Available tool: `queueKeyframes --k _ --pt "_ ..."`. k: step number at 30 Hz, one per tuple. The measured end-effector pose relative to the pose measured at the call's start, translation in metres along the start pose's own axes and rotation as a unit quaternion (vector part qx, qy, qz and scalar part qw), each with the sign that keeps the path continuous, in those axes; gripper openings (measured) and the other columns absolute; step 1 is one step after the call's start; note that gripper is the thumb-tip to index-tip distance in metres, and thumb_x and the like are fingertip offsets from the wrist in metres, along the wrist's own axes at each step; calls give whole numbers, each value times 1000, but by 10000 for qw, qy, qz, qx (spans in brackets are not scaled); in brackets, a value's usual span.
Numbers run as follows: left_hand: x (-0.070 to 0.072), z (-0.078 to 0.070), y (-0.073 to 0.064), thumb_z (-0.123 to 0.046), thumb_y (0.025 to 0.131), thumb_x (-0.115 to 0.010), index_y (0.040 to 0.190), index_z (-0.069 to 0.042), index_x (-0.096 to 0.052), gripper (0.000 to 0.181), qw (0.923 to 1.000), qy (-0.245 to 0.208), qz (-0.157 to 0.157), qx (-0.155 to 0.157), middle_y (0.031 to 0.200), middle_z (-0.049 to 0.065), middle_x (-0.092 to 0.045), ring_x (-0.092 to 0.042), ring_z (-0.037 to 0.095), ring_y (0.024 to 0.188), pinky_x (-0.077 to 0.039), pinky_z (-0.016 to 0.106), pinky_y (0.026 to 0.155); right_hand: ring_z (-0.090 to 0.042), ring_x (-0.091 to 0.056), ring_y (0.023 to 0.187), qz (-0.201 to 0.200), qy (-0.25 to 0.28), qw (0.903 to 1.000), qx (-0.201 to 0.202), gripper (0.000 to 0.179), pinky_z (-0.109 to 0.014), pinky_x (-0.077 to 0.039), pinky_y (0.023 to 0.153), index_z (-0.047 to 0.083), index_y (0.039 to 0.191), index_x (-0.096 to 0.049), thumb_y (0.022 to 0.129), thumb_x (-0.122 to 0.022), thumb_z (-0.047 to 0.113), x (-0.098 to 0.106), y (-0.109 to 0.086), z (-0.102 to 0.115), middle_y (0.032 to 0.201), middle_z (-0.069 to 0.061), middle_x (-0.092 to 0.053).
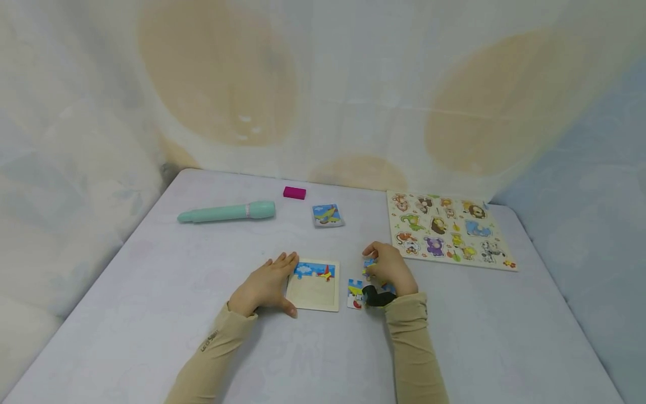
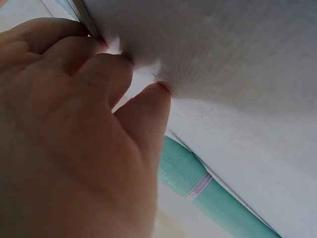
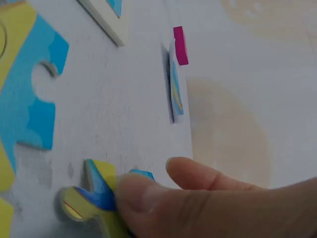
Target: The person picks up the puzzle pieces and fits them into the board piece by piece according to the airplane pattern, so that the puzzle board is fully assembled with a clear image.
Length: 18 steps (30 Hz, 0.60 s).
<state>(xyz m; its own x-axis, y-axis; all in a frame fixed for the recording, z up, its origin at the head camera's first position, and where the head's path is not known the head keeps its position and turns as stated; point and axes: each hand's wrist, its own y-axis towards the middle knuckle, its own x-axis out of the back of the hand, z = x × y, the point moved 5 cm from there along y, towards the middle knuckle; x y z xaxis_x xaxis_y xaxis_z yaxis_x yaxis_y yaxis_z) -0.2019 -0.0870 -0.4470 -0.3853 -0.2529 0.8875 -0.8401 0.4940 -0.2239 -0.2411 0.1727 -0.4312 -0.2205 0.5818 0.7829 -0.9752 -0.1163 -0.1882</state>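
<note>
My left hand (image 1: 263, 287), fingers spread, rests along the left side of a square wooden puzzle tray (image 1: 337, 289). Blue sky pieces (image 1: 308, 269) and a red-and-yellow plane part fill the tray's top row; bare wood shows below. To the tray's right, my right hand (image 1: 391, 270) pinches a blue-and-yellow puzzle piece (image 3: 101, 193) under the thumb; the underside is hidden. Close by lies a loose puzzle piece (image 1: 355, 294), and another shows partly beneath the right wrist. The right wrist view has a blue-and-yellow puzzle piece (image 3: 25, 114) lying flat at left.
A mint-green pen-shaped object (image 1: 222, 212) lies at the back left. Behind the tray are a magenta block (image 1: 295, 193) and a small packet with a plane picture (image 1: 327, 215). An animal puzzle board (image 1: 446, 230) lies at the back right. Curtains surround the table.
</note>
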Motion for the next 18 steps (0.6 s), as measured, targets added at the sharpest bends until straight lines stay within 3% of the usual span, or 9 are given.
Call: queueKeyframes --k 5,10,18 --pt "-2 2 1 -44 58 -91 152 -1 -25 122 10000 28 -1 1 161 14 -22 -17 32 150 -16 54 121 -17 -56 70 -246 571 9980 106 28 -26 -47 60 2 106 -66 80 -75 3 -1 -1 13 87 -10 -61" --pt "-3 4 1 -45 58 -91 153 -1 -24 124 10000 -38 -46 -22 161 14 -20 -15 32 151 -14 55 121 -14 -61 61 43 1174 9922 424 24 -24 -53 56 1 103 -67 81 -75 6 -20 -1 37 81 -9 -64" --pt "-5 1 3 -54 61 -86 152 0 -23 124 9998 146 -145 13 161 15 -21 -19 31 150 -18 55 120 -11 -58 66 641 777 9876 1208 20 -21 -45 58 6 95 -68 79 -79 11 -63 -3 76 77 -4 -68"
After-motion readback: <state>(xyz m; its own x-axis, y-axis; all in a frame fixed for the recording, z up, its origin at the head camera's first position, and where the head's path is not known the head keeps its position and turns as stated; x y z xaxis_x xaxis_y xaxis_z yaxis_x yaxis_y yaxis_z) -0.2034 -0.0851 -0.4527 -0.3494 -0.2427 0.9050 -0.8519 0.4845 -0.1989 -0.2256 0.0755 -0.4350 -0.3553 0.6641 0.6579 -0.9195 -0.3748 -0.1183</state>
